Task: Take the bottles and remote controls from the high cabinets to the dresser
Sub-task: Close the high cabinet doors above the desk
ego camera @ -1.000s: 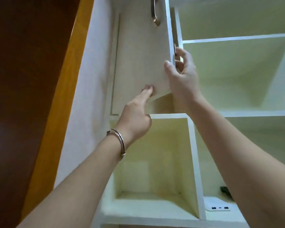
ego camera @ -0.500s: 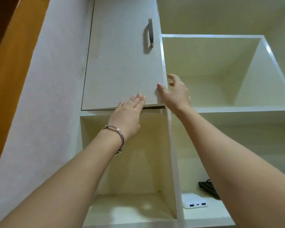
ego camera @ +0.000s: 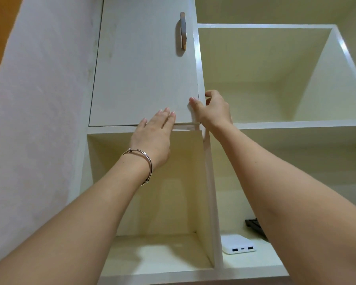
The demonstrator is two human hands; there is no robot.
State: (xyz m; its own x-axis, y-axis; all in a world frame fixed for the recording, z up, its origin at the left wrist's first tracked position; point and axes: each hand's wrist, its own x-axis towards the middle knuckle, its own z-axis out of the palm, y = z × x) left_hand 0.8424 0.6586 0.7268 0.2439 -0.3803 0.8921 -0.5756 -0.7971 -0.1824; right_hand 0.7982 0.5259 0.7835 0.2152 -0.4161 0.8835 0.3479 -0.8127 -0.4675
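One dark object (ego camera: 253,225) behind right forearm (ego camera: 286,202)

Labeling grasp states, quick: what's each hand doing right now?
Left hand: open, flat fingers pressing the cabinet door.
Right hand: closed, pinching the cabinet door's lower right corner.

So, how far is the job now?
Done: no bottles show in the open compartments. In hand: the left hand presses flat on the cabinet door, the right hand grips its edge; it is nearly shut. Left: a black item, perhaps a remote, lies by the power bank.
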